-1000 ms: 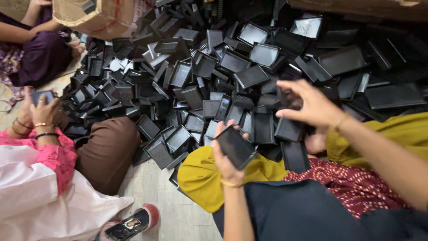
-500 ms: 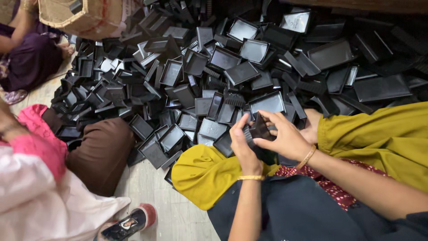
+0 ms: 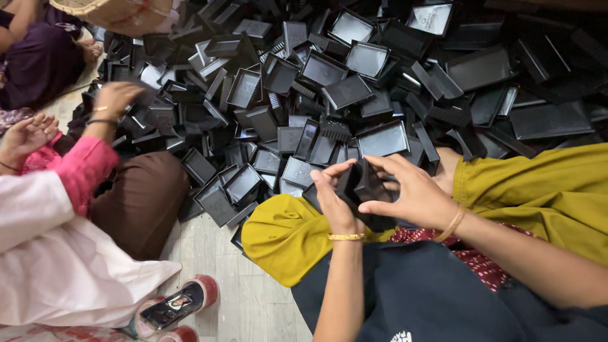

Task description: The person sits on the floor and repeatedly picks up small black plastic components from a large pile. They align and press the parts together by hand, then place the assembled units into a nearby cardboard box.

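My left hand (image 3: 334, 201) and my right hand (image 3: 411, 193) meet over my lap, both closed on a small stack of black plastic trays (image 3: 362, 187). The left thumb and fingers press the stack's left side, and the right fingers wrap its top and right side. A gold bangle sits on each wrist. My knees in mustard-yellow trousers (image 3: 285, 234) spread out below the hands. Just beyond the hands lies a large heap of black plastic trays (image 3: 354, 88) on the floor.
A co-worker in a pink sleeve (image 3: 82, 168) and brown trousers sits at left, one hand (image 3: 117, 96) reaching into the heap. Another person in purple (image 3: 35, 60) sits far left. A woven basket (image 3: 120, 11) is at top left. A sandal (image 3: 174, 304) lies on the grey floor.
My right hand came back from the heap with a tray and joined my left hand on the stack in my lap. The co-worker's hand has reached out to the heap.
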